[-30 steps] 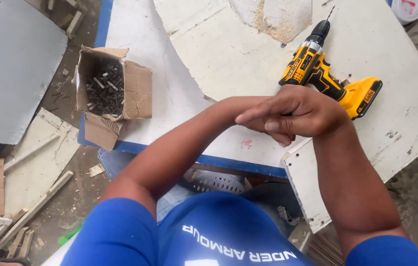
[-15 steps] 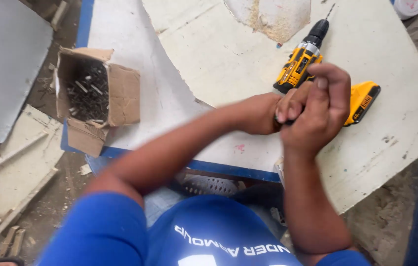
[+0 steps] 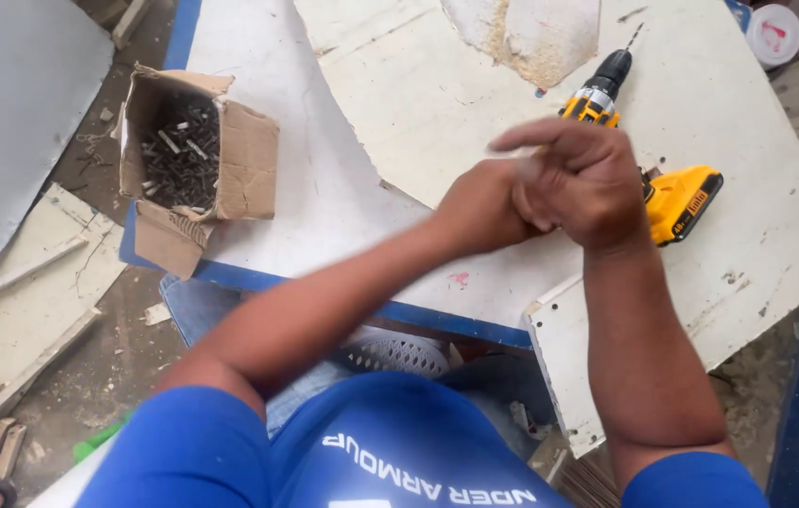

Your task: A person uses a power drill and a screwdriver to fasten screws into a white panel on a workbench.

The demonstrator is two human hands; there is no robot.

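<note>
My left hand (image 3: 479,205) and my right hand (image 3: 588,179) are pressed together above a white board (image 3: 399,103). The right hand lies over the left hand's fingers and hides them, with its index finger stretched out and blurred. I see nothing held in either hand. Just behind the hands a yellow and black cordless drill (image 3: 680,199) lies on the board. Its bit points to the far side and its battery end sticks out to the right of my right hand.
An open cardboard box (image 3: 251,160) with several dark screws stands at the table's left edge. The table has a blue rim (image 3: 352,299). A round lid (image 3: 776,33) lies at the far right. Wood offcuts (image 3: 32,301) litter the floor on the left.
The joined hands have shifted a little left and toward me, so they cover less of the drill. The right hand has turned over the left, its fingers in motion.
</note>
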